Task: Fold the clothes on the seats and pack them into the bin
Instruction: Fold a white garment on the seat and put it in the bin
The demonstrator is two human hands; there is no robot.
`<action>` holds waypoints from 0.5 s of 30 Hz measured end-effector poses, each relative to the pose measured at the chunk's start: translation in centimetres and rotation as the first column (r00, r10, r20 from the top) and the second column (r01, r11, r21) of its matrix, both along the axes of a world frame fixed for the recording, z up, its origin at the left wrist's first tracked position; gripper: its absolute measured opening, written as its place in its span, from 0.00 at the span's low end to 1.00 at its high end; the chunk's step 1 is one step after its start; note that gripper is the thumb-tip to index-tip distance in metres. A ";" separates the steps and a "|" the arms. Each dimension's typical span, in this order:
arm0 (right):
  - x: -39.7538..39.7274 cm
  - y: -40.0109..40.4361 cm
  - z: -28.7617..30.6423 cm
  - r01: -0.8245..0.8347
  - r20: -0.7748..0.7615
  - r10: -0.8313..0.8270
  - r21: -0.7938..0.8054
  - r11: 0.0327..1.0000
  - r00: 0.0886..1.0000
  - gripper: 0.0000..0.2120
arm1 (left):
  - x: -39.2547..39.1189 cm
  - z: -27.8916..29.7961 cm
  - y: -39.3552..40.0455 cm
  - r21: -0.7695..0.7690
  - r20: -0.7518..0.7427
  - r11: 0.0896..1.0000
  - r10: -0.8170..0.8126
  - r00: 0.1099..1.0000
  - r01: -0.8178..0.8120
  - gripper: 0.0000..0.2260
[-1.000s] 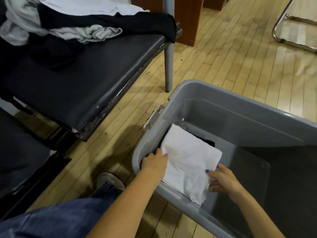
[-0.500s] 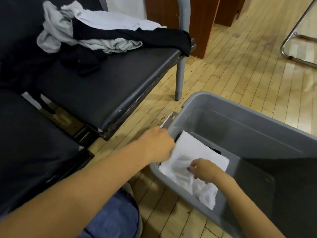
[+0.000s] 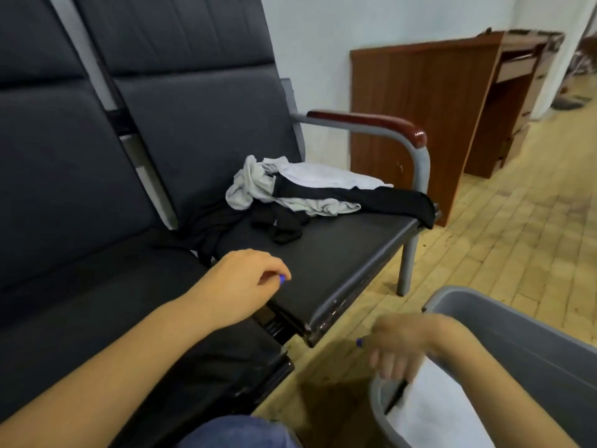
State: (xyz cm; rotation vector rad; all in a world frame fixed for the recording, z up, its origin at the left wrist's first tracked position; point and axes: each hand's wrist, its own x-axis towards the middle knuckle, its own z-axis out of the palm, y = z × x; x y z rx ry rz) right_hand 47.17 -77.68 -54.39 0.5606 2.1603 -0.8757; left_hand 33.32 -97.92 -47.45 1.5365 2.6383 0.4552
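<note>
**Observer:** Where do I stand with the pile?

**Operator:** My left hand [image 3: 240, 279] hangs over the front of the seat [image 3: 323, 260], fingers loosely curled, gripping nothing. My right hand [image 3: 400, 344] hovers above the near rim of the bin [image 3: 517, 337], fingers relaxed and blurred, also empty. A folded white cloth [image 3: 436, 412] lies inside the bin just below that hand.

**Observer:** And the rest of the clothes?

**Operator:** Heaped at the back of the seat, toward the armrest [image 3: 365, 119]: a grey shirt [image 3: 248, 185], a white piece [image 3: 323, 176] behind it, a long black garment [image 3: 371, 197] draped across to the seat's outer edge, and a small black item [image 3: 281, 224] in front of the heap. More dark cloth trails from the heap toward the seat's inner edge; I cannot tell whether it is a separate piece.

**Observer:** How do I take the next one cleanly?

**Operator:** I judge the small black item the easiest pick, since it lies nearest my left hand and on top of nothing. I would pinch it at one edge and lift straight up. The long black garment crosses over the grey shirt, so dragging either one risks pulling the heap off the seat's outer edge. The bare front half of the seat looks like a good flat place to fold.
</note>
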 end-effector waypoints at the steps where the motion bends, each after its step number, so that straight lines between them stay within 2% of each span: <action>1: -1.1 -0.9 1.9 0.031 -0.094 -0.030 0.003 1.000 0.995 0.14 | -0.3 0.2 -1.3 0.027 0.016 0.999 0.029 0.999 -0.030 0.10; 4: -5.6 -3.7 5.0 0.040 -0.345 0.005 0.123 0.992 0.939 0.17 | -1.3 0.4 -5.7 0.125 0.111 0.984 0.111 0.988 -0.125 0.09; 6: -9.0 -6.0 5.3 -0.010 -0.404 0.092 0.200 0.980 0.910 0.18 | -1.7 0.0 -9.0 0.190 0.143 0.964 0.162 0.976 -0.188 0.12; 10: -15.3 -11.7 4.3 -0.202 -0.348 0.315 0.324 0.924 0.883 0.20 | -2.4 -1.2 -15.9 0.332 0.248 0.873 0.285 0.926 -0.357 0.14; 15: -22.5 -17.5 1.0 -0.278 -0.328 0.443 0.444 0.852 0.834 0.32 | -3.1 -5.5 -23.8 0.328 0.345 0.778 0.430 0.834 -0.537 0.14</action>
